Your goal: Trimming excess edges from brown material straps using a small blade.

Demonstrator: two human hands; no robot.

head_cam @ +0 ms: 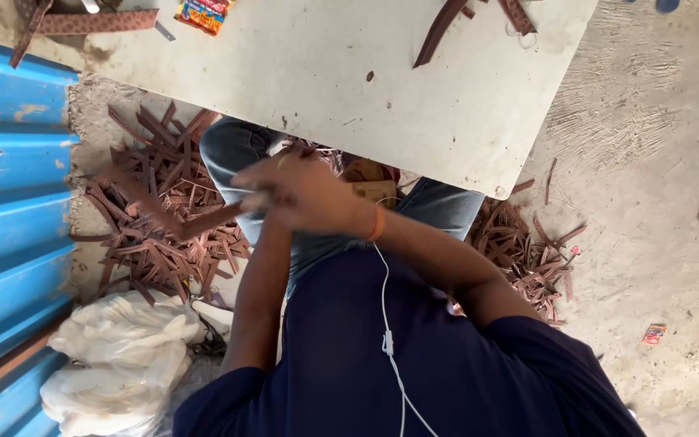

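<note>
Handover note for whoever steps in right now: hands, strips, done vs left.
Right hand lies over the left hand, both closed on one brown strip that sticks out to the left, above the lap; motion blur hides the finger detail.
Strip piles: one on the ground at left, one at right. A few strips on the white board.
Done: cannot tell which pile is finished.
Left: the strip in hand, at least.
White plastic bag lies by the blue corrugated wall.
</note>
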